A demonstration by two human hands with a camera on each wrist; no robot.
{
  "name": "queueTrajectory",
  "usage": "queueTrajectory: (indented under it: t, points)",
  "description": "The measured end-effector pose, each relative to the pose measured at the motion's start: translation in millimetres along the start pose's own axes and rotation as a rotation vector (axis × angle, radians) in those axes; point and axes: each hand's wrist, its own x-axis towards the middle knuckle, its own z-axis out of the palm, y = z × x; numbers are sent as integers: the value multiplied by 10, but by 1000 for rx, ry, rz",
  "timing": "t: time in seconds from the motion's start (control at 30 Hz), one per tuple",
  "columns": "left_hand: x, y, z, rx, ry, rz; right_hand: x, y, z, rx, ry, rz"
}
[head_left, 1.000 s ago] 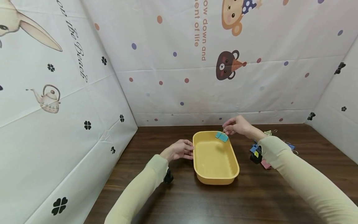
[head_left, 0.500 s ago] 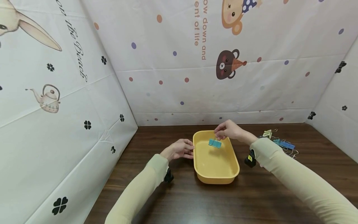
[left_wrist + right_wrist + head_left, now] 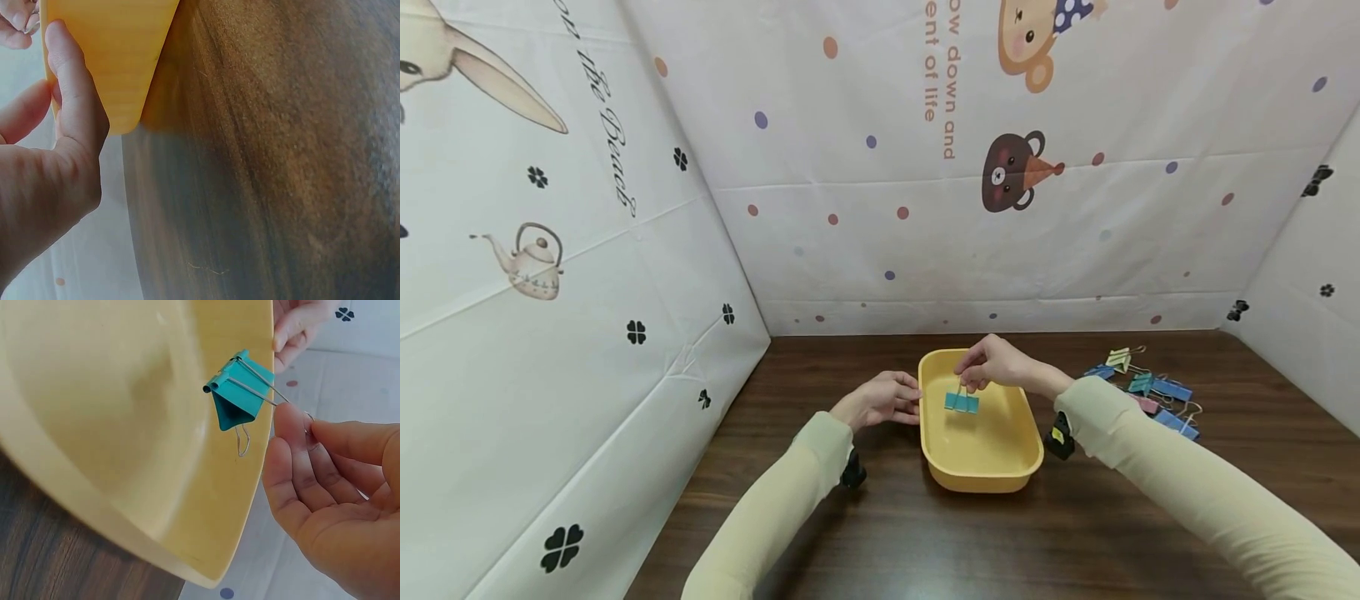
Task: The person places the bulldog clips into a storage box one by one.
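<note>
My right hand (image 3: pixel 992 364) pinches a wire handle of a teal binder clip (image 3: pixel 961 403) between thumb and fingertips. The clip hangs over the inside of a yellow plastic basin (image 3: pixel 981 454); in the right wrist view its second wire loop dangles free below the teal body. My left hand (image 3: pixel 886 400) touches the basin's left side, fingers fairly straight. In the left wrist view, one finger (image 3: pixel 65 59) lies along the outer wall and another fingertip meets the rim.
A loose pile of binder clips (image 3: pixel 1141 383), in blue, teal, pink and pale yellow, lies to the right of the basin. The dark wooden table (image 3: pixel 880 542) is bounded by a printed white cloth (image 3: pixel 850 250) at back and sides.
My right hand has carried the teal binder clip leftward and nearer, from the basin's far right corner to over its middle. The pile shows more fully. My left hand has stayed put.
</note>
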Motion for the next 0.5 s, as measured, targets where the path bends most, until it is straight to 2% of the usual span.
queueTrajectory:
  t: [0.3, 0.4, 0.5]
  points:
    - [0, -2, 9, 3, 1, 5, 3, 45, 84, 14, -52, -8]
    - [-8, -3, 10, 1, 3, 6, -26, 64, 79, -39, -63, -34]
    - [-10, -7, 5, -4, 5, 7, -60, 86, 28, -118, -35, -58]
